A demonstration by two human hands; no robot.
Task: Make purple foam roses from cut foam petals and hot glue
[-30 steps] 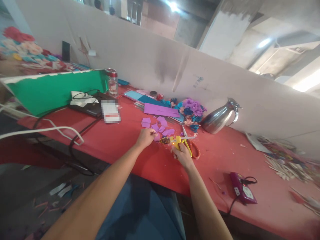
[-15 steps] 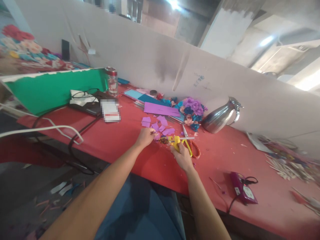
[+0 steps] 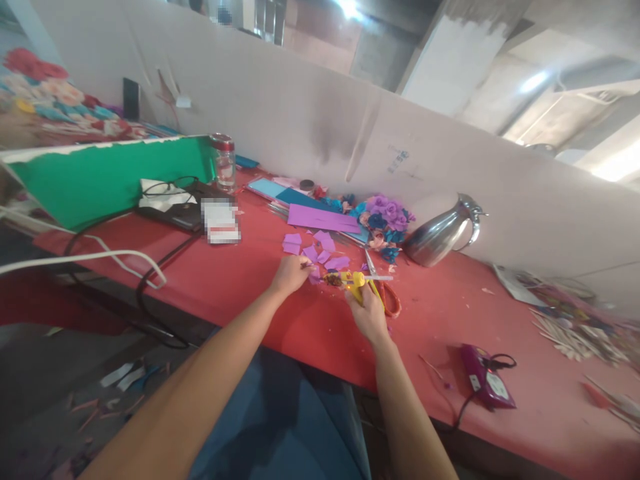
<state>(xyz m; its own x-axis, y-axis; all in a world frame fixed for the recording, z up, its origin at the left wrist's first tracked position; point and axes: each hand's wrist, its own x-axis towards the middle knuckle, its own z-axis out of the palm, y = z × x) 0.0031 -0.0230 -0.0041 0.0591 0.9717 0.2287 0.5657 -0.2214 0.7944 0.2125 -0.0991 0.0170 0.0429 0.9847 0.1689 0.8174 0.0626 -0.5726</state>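
Note:
My left hand (image 3: pixel 290 273) rests on the red table (image 3: pixel 240 280), its fingers pinched on a small purple paper piece (image 3: pixel 314 272) at the edge of a scatter of purple paper pieces (image 3: pixel 320 250). My right hand (image 3: pixel 367 310) is closed around a yellow glue gun (image 3: pixel 355 283), whose nozzle points left toward the pinched piece. Scissors with orange handles (image 3: pixel 383 283) lie just behind the right hand.
A bunch of purple and blue paper flowers (image 3: pixel 385 223) and coloured sheets (image 3: pixel 320 217) lie behind the pieces. A steel jug (image 3: pixel 440 237) stands at the wall. A glass jar (image 3: pixel 224 163), glasses (image 3: pixel 167 189), cables (image 3: pixel 125 260), a green board (image 3: pixel 100 177) and a purple device (image 3: pixel 485 377) sit around.
The right hand with the glue gun has shifted slightly, staying beside the purple piece. The left hand has barely moved.

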